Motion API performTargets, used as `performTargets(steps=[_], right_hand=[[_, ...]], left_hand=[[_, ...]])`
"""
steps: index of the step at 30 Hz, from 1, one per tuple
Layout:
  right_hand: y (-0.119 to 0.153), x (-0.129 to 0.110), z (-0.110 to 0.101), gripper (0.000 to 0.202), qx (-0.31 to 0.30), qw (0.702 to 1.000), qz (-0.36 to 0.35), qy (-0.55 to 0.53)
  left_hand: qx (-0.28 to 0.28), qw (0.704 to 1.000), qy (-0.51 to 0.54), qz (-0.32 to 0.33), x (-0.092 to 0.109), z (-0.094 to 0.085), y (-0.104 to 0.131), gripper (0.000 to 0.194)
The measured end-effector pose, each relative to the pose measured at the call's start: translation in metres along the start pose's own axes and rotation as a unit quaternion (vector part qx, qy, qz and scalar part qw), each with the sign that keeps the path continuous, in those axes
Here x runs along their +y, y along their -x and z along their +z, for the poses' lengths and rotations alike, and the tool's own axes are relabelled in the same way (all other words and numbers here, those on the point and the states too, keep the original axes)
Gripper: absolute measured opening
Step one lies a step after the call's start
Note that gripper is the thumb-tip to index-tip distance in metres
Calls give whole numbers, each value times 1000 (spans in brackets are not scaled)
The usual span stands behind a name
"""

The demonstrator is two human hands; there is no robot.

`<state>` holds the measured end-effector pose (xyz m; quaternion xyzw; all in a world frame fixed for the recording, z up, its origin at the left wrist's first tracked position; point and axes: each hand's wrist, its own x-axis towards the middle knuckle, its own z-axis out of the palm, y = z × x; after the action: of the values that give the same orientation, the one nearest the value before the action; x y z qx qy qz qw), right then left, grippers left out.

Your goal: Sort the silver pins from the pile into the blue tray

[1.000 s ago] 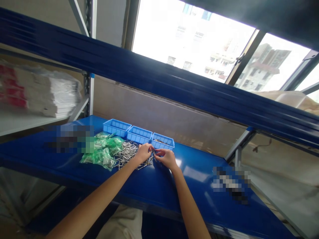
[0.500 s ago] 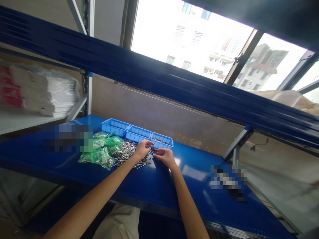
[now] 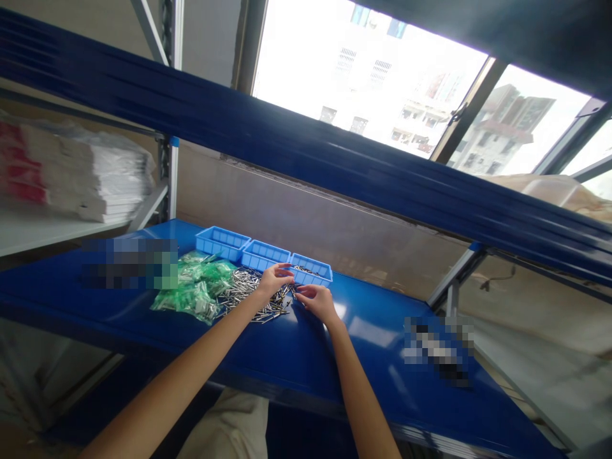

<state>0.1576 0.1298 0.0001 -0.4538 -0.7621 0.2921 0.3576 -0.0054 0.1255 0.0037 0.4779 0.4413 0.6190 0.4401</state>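
Observation:
A heap of thin metal rods (image 3: 243,294), silvery with some darker ends, lies on the blue shelf top (image 3: 306,357). My left hand (image 3: 274,280) hovers over the heap's right edge, thumb and fingers curled toward each other; whatever they hold is too small to make out. Facing it, my right hand (image 3: 317,302) has its fingers closed at a small dark metal rod (image 3: 293,291). Behind my hands stands the right blue bin (image 3: 312,278), with several small metal rods inside. The middle blue bin (image 3: 264,258) and left blue bin (image 3: 218,250) adjoin it in a row.
Green-tinted plastic bags (image 3: 194,290) of metal parts lie left of the heap. Blurred-out items sit at the shelf's left and right. A blue beam (image 3: 306,150) crosses above, in front of a window. Wrapped white stacks (image 3: 95,172) stand on the left rack.
My left hand has shifted slightly, its fingers drawing back a little from the right hand's fingertips. The right hand stays almost in place.

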Motion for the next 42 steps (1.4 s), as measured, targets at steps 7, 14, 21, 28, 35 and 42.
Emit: performTargets(steps=[7,14,21,28,35,42], right_hand=[[3,-8,0,24,31,994,-59,83],[2,-15,4,25,77,987,-68,126],[0,-16,13,26,83,990,-88,70],[-1,-17,19,28,90,994,-58,31],[-2,-18,16,29,116,993,-31,-8],[-6,-17,10,42,160,980,20,-121]], left_hand=[[-103,993,42,-31,7,2,8,49],[-85,995,47,-32,1,3,3,43],[-86,995,50,-21,6,5,4,38],[-80,995,57,-18,5,6,3,40],[-46,994,97,-26,8,6,3,36],[-17,1000,4,-17,8,5,3,31]])
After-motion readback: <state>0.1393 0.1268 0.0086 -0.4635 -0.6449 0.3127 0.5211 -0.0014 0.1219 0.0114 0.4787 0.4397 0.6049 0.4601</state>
